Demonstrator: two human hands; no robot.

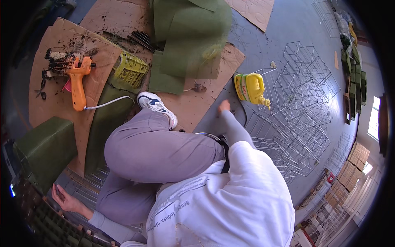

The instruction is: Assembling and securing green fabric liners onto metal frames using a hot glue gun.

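My left hand (68,199) is at the lower left with its fingers apart and nothing in them. Just above its fingertips stands a green fabric-covered box (46,148); I cannot tell whether they touch. My right hand (224,106) reaches down on the other side of my leg, beside a yellow jug (251,87) with a pump spout. Its fingers are small and blurred, so their hold is unclear. An orange glue gun (78,84) with a white cord lies on cardboard (96,53) at the left, away from both hands. Dark residue surrounds its nozzle.
Green sheets (193,37) lie across cardboard at the top middle, beside a yellow-green plastic crate (131,71). Scissors (40,94) lie near the glue gun. Wire frames (296,111) pile up on the right. Stacked brown boxes (352,164) stand at the far right.
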